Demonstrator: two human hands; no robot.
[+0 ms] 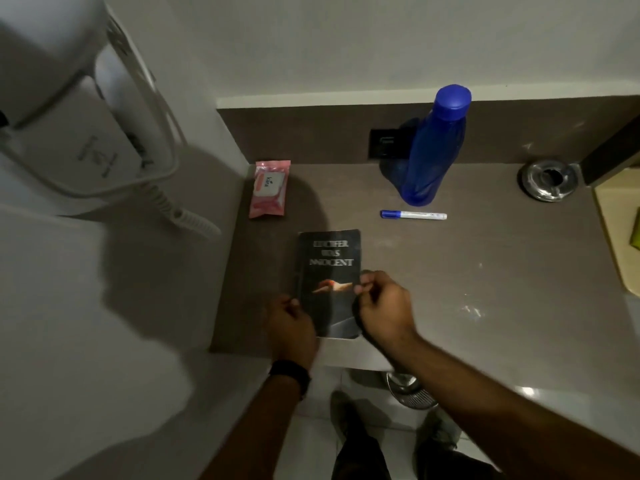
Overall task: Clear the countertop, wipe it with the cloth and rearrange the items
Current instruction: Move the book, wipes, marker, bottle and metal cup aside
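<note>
Both hands, left hand (289, 320) and right hand (382, 306), flank a dark book (329, 268) on the counter (485, 265), seemingly touching its edges; blue bottle (433, 150) at one o'clock.

1. A hotel-style bathroom or vanity nook: a white wall-mounted hair dryer (104, 109) hangs in its holder at left, its coiled cord (188, 216) dangling beside the counter.
2. A brown stone-look countertop (485, 271) runs along a white wall with a matching backsplash, where a dark socket plate (384, 143) is set.
3. Guest-room clutter sits on top: a pink pack of wipes (269, 188), a blue bottle (434, 147), a metal ashtray (547, 180).
4. Pale floor tiles (311, 441) show below the counter edge.
</note>
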